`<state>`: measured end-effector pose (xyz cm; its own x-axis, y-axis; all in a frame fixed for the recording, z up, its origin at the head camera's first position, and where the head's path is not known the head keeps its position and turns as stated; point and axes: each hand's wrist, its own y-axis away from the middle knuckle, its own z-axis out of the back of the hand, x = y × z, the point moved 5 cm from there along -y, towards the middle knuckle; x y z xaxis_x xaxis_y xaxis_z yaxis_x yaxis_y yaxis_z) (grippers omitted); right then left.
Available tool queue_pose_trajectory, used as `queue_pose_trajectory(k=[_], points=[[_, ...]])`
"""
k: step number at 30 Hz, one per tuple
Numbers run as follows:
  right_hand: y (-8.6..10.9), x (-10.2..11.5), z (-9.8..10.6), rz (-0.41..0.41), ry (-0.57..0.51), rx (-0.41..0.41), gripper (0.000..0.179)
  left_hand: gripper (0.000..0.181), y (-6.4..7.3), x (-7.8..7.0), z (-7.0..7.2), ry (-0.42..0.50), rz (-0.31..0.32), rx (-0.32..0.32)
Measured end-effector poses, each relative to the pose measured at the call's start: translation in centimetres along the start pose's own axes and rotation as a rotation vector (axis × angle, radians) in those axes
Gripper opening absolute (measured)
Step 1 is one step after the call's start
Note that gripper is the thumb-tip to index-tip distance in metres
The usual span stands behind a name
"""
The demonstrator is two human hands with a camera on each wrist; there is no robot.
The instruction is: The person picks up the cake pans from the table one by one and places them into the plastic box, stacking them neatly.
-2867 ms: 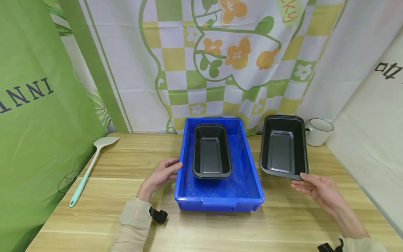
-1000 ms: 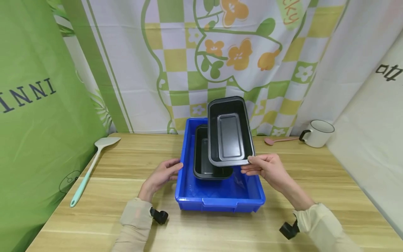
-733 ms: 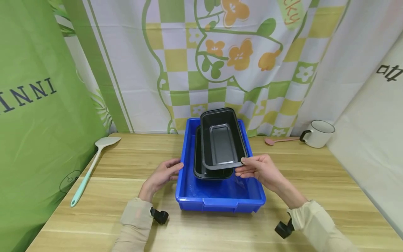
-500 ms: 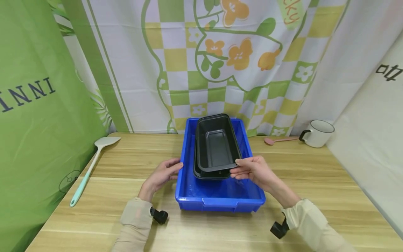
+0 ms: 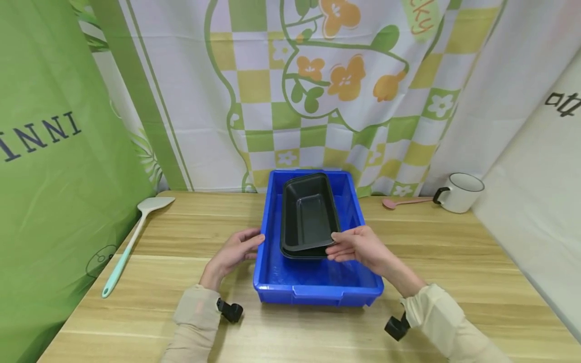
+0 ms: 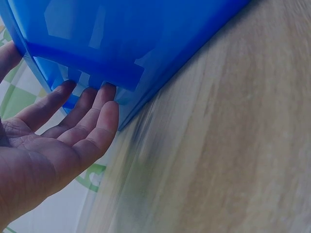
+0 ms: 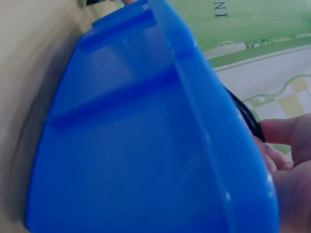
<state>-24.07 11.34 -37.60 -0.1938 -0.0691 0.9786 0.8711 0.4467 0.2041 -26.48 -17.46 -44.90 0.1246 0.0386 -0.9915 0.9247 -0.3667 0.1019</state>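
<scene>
A dark loaf pan (image 5: 313, 217) sits slightly askew over a second dark loaf pan (image 5: 301, 255), inside the blue plastic bin (image 5: 317, 293). Only the lower pan's near edge shows; the upper one hides the rest. My right hand (image 5: 365, 249) pinches the upper pan's near right corner between thumb and fingers. In the right wrist view the bin's wall covers most of the pans. At the bin's left side, my left hand (image 5: 233, 251) holds the rim, thumb at its edge. The left wrist view shows its fingertips (image 6: 108, 90) against the outer wall, below the lip.
On the wooden table's left lies a spatula (image 5: 138, 237) with a mint handle. A pink spoon (image 5: 404, 202) and a white mug (image 5: 460, 193) with a black handle are at the back right. Patterned curtains (image 5: 254, 85) close off the back and sides.
My right hand has carried the upper loaf pan left from the table beside the mug, then lowered it onto the pan in the bin. The pink spoon came into view. My left hand stayed put.
</scene>
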Motion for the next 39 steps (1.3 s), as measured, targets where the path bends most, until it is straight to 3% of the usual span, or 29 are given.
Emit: queue_pose_trajectory(k=[4,7,26,32,39], points=[[-0.1,0.4,0.1,0.009,0.174,-0.005,0.039,0.057,-0.1,0.0,0.0,0.004,0.001,-0.003],[-0.1,0.6,0.1,0.014,0.237,0.001,0.037,0.056,-0.1,-0.1,0.0,0.002,-0.001,-0.005],[0.3,1.1,0.5,0.021,0.351,-0.034,0.033,0.055,-0.3,0.0,-0.1,-0.009,-0.006,0.0],[1.0,2.1,0.6,0.022,0.416,0.0,0.035,0.055,-0.2,-0.1,0.0,-0.01,-0.007,-0.001],[1.2,2.7,0.9,0.016,0.394,0.018,0.035,0.055,0.0,0.0,0.2,-0.015,-0.012,0.007]])
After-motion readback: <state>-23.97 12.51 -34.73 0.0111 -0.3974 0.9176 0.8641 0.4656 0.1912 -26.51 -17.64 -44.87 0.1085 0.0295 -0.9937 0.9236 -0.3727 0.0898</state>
